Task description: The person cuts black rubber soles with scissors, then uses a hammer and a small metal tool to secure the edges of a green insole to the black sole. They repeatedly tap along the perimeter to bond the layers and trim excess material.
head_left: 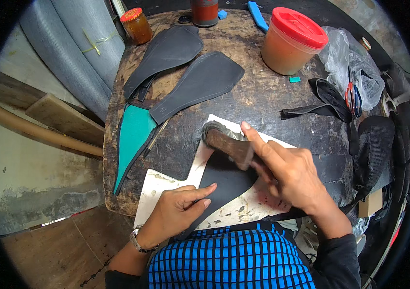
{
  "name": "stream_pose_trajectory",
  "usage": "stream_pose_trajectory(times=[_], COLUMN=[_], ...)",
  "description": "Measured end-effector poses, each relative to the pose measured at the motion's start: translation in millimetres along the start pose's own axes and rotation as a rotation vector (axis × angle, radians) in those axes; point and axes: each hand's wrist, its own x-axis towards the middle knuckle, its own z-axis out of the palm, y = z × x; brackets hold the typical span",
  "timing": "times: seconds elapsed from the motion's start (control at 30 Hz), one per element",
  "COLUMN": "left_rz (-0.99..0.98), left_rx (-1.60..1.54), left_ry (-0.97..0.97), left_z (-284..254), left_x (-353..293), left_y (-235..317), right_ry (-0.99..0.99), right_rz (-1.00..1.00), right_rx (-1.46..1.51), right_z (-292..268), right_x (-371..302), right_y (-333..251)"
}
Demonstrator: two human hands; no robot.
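Observation:
My right hand (287,171) grips a worn wooden-handled brush (224,140), its bristle end resting at the top of a black sole-shaped leather piece (226,180). That piece lies on a stained white board (166,185) at the near edge of the dark wooden table (258,96). My left hand (181,209) presses flat on the lower left edge of the black piece, with its fingers pointing right.
Two more black sole-shaped pieces (200,82) (166,53) and a teal one (135,132) lie at the table's left. A red-lidded tub (291,41), a small jar (136,25), a plastic bag (354,67), scissors (353,98) and black scraps (328,98) sit farther back and right.

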Motion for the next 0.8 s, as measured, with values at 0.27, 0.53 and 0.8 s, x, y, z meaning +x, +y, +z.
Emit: stream_pose_trajectory(times=[0.27,0.53,0.8], left_rz=[-0.031,-0.003,0.0], left_rx=[0.026,0.053,0.089], left_ry=[0.039,0.079,0.109], left_z=[3,6,10], left_x=[-1,-1,0], left_y=[3,4,4], right_ry=[0.116,0.19,0.115], right_rz=[0.015,0.086,0.15], right_rx=[-0.049,0.004,-0.005], right_z=[2,-5,-8], right_x=[-1,-14,-37], right_y=[13,24,34])
